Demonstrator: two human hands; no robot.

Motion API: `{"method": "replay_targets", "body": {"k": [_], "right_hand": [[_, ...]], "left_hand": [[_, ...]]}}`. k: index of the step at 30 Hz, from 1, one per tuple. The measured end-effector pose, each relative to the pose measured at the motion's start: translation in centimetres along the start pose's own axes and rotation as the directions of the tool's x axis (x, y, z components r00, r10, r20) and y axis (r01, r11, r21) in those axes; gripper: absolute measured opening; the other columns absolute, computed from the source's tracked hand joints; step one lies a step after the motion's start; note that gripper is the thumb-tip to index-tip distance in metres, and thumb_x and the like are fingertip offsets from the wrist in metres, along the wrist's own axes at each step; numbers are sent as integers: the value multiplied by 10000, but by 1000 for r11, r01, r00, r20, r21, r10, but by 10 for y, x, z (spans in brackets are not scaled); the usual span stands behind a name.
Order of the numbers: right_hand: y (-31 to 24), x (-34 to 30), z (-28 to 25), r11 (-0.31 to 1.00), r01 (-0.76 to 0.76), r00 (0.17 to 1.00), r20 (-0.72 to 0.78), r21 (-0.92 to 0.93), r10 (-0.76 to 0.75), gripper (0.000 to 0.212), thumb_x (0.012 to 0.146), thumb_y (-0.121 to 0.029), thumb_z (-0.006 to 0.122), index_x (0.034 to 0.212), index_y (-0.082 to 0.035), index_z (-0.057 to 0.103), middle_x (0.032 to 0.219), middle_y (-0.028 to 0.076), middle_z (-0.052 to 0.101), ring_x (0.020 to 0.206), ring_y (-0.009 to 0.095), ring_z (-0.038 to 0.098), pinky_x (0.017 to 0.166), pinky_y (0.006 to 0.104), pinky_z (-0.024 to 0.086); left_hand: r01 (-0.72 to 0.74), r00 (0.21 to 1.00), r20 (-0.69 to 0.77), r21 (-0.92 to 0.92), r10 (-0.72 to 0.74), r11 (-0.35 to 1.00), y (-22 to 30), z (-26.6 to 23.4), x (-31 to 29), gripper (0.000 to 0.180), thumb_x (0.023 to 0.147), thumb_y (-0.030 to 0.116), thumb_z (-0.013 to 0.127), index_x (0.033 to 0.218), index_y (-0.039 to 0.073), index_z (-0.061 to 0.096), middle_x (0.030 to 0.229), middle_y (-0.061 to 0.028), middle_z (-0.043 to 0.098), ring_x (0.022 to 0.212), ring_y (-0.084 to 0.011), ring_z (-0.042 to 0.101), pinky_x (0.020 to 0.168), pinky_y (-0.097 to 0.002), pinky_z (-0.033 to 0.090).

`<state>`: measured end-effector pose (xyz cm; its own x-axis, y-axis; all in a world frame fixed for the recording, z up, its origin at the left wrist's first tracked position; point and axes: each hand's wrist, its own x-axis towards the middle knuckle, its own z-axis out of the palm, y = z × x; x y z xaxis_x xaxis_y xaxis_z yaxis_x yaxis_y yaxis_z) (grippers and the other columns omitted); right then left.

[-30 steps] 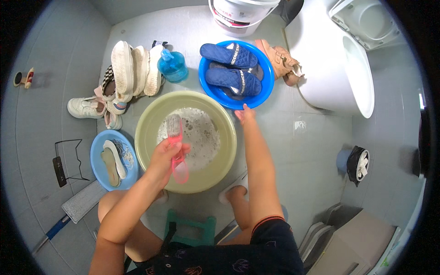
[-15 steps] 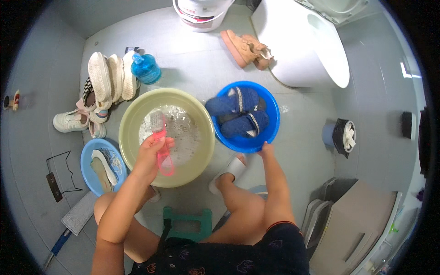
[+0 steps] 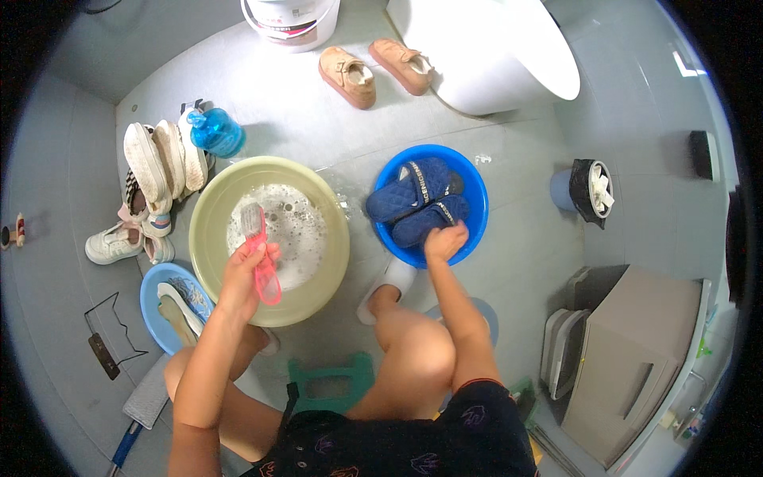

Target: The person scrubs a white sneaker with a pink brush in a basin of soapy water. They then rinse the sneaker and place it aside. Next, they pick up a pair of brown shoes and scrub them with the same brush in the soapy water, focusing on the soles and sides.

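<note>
Brush: pink, see-through loop at the handle's end, pale bristles facing up — tilted in the left hand, head away from the body, over the yellow-green basin.
Farther slipper: quilted navy, pale lettered band on its strap, lying aslant in the blue basin.
Nearer slipper: matching, alongside in the same basin — right hand at its strap end, exact grip hidden.

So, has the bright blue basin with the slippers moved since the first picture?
Yes, the bright blue basin has moved away from the white bucket, toward the green stool.
</note>
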<state>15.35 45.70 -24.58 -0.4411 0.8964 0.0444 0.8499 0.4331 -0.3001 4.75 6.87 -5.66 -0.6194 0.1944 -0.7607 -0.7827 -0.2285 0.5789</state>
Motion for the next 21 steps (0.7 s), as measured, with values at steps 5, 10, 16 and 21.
{"method": "replay_targets", "body": {"k": [5,10,16,21], "right_hand": [[40,71,2,955,289,926,274,-70,-261,778,728,-72,696,1408,-64,318,1379,253,410,1252,399,431,1050,433,367],[38,104,7,988,116,773,633,-99,-27,1016,659,-239,779,1462,-41,188,1383,284,394,1258,419,428,1061,421,371],[76,116,-4,952,261,752,652,-160,-96,965,666,-258,782,1457,-90,256,1404,288,355,1248,406,443,1036,419,403],[34,101,-50,729,652,688,568,-210,-452,496,884,-212,569,1362,-232,435,1450,140,360,1256,341,445,998,417,428]], "left_hand": [[1,1000,15,33,-2,999,-5,-8,4,223,970,156,517,1168,62,554,1016,-59,660,928,-141,635,788,-270,520],[15,1000,-22,37,-14,999,1,0,1,217,969,160,520,1155,54,553,1019,-61,657,929,-144,634,793,-269,520],[5,1000,19,26,-6,1000,1,8,2,217,971,156,512,1156,49,551,1014,-60,656,927,-142,632,796,-272,521],[20,1000,-22,43,-19,999,0,-3,-8,224,967,170,524,1163,65,553,1005,-51,655,911,-131,628,787,-263,516]]}}
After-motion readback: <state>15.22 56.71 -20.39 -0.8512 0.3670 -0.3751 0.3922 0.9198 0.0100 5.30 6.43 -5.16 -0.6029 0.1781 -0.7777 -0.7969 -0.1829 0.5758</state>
